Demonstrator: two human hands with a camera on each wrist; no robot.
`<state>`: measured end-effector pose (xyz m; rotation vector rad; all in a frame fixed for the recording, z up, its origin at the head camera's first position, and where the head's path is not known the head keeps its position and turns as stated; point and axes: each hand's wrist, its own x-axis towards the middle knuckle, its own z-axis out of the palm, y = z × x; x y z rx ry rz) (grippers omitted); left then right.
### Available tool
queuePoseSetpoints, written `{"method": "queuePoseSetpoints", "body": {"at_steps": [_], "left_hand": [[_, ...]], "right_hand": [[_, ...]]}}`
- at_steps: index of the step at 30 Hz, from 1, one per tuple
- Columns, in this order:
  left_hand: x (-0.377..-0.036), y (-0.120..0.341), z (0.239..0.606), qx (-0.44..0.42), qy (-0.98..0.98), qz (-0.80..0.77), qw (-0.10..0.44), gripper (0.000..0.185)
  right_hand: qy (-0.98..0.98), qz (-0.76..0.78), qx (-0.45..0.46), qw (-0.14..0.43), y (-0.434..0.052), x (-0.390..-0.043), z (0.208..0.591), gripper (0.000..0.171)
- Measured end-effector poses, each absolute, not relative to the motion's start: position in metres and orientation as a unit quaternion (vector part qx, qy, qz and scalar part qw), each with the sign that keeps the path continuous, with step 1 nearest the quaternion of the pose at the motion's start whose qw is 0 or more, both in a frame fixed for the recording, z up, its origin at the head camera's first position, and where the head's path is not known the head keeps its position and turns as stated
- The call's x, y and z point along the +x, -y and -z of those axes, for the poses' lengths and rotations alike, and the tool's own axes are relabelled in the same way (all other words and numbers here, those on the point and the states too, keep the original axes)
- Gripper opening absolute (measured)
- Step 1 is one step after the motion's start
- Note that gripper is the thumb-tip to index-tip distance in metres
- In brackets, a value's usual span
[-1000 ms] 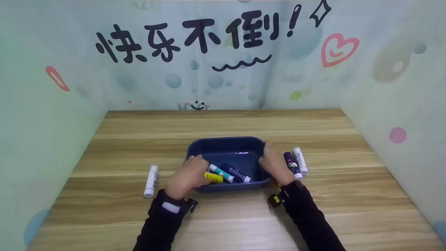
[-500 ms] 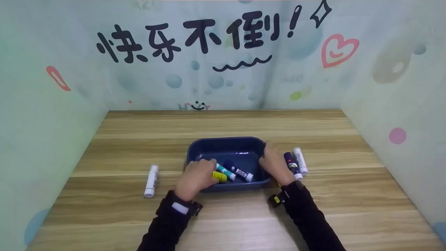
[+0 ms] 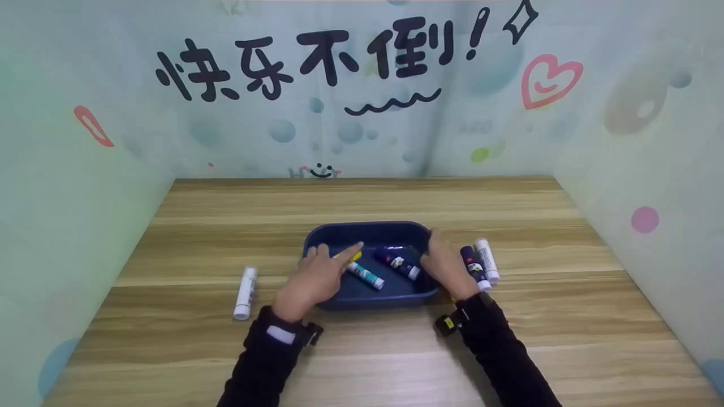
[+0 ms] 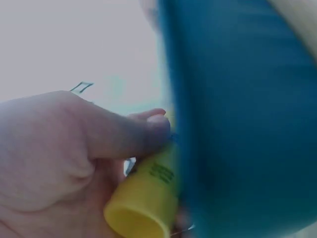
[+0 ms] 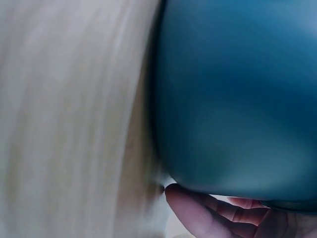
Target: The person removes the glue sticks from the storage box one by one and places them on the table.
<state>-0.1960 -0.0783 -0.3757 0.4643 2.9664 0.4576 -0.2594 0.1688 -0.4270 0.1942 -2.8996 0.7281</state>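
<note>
In the head view my left hand (image 3: 314, 277) is over the left side of a dark blue plastic bin (image 3: 367, 303). It pinches a yellow glue stick (image 3: 355, 258), partly covered by the fingers; the left wrist view shows the thumb over the yellow tube (image 4: 148, 193), whose near end looks hollow. Inside the bin lie a teal-and-white glue stick (image 3: 366, 276) and a dark blue glue stick (image 3: 400, 264) with a white end. My right hand (image 3: 447, 263) grips the bin's right rim, its fingers (image 5: 198, 213) against the outside of the wall.
A white glue stick (image 3: 245, 294) lies on the wooden table (image 3: 169, 350) left of the bin. To the right, a dark blue glue stick (image 3: 475, 268) and another white one (image 3: 487, 260) lie side by side. Printed cloth walls (image 3: 362, 141) enclose the table.
My left hand shifted right, then back left, and the yellow glue stick moved toward the bin's far side. The dark blue glue stick inside rolled right. The right hand stayed on the rim.
</note>
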Motion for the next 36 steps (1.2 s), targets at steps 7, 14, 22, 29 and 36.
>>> {"method": "queuePoseSetpoints", "body": {"at_steps": [7,14,22,29,36], "left_hand": [[-0.195,0.108,0.354,0.115,-0.963,-0.229,0.084,0.068],[-0.197,0.155,0.346,0.053,-0.957,-0.260,0.114,0.068],[-0.199,0.216,0.357,-0.009,-0.933,-0.333,0.136,0.070],[-0.203,0.232,0.373,-0.043,-0.906,-0.386,0.169,0.068],[-0.208,0.228,0.383,-0.059,-0.888,-0.412,0.193,0.067]], "right_hand": [[0.966,-0.235,0.071,0.086,-0.169,-0.259,0.428,0.045],[0.966,-0.230,0.075,0.084,-0.169,-0.259,0.428,0.044],[0.968,-0.228,0.073,0.075,-0.169,-0.260,0.428,0.045],[0.969,-0.232,0.065,0.062,-0.168,-0.261,0.426,0.046],[0.969,-0.228,0.069,0.068,-0.170,-0.260,0.427,0.045]]}}
